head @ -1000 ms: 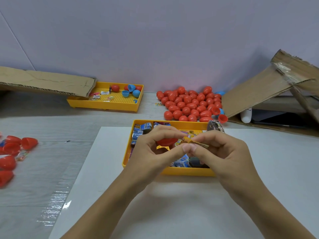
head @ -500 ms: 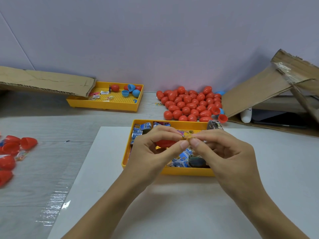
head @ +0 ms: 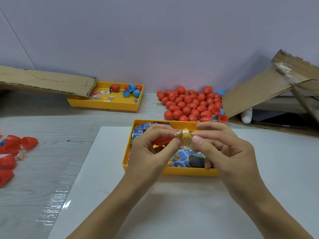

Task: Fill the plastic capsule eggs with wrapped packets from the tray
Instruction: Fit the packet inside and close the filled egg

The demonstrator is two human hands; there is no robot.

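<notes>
Both hands are up over the near yellow tray (head: 188, 171); the left hand (head: 151, 149) and the right hand (head: 224, 150) meet in the middle; together they pinch a small yellow wrapped packet (head: 184, 138) between thumbs and first fingers, so both hands' fingers are curled in tight on it; the left hand also has a red egg half (head: 161, 140) tucked in its palm, under its curled fingers; the packet is held just beside that egg half, right above the tray; the tray sits on a white sheet (head: 172, 204) on the desk (head: 43, 161); it has more blue packets (head: 181, 157) in it; behind the tray, by the wall, is a big pile of red eggs (head: 189, 104); far left on the desk lie open red egg halves (head: 12, 147); another yellow tray (head: 107, 105) sits farther back, with some blue egg halves (head: 132, 91) in it; a flat cardboard piece (head: 46, 81) lies over its left end; more cardboard (head: 269, 87) leans on the right.
</notes>
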